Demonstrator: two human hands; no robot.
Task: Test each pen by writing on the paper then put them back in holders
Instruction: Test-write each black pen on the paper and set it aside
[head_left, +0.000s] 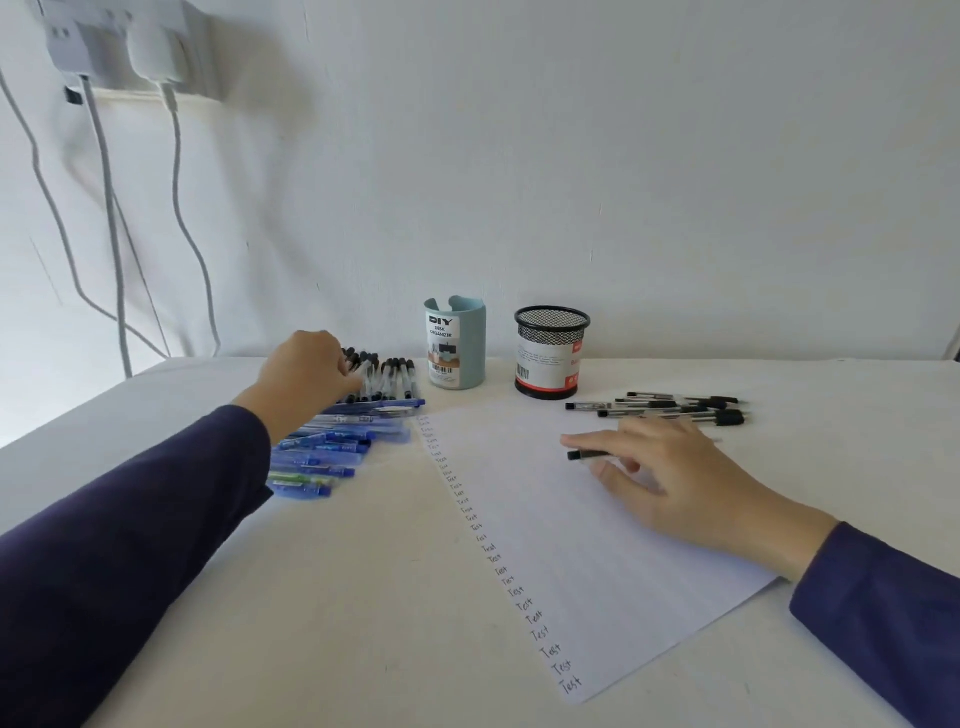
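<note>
A white sheet of paper (582, 530) lies on the table with a column of "Test" words down its left edge. My right hand (670, 478) rests on the paper, gripping a black-capped pen (587, 455) that points left. My left hand (306, 374) reaches over a row of black-capped pens (389, 379) at the back left, fingers curled on them; I cannot tell whether it grips one. Blue pens (332, 441) lie in front of that row. A pale blue holder (456, 343) and a black mesh holder (551, 351) stand by the wall.
Several more black pens (670, 406) lie right of the mesh holder, beyond the paper. Wall chargers (150, 47) with grey cables (111, 218) hang at the upper left. The white table (337, 597) meets the wall just behind the holders.
</note>
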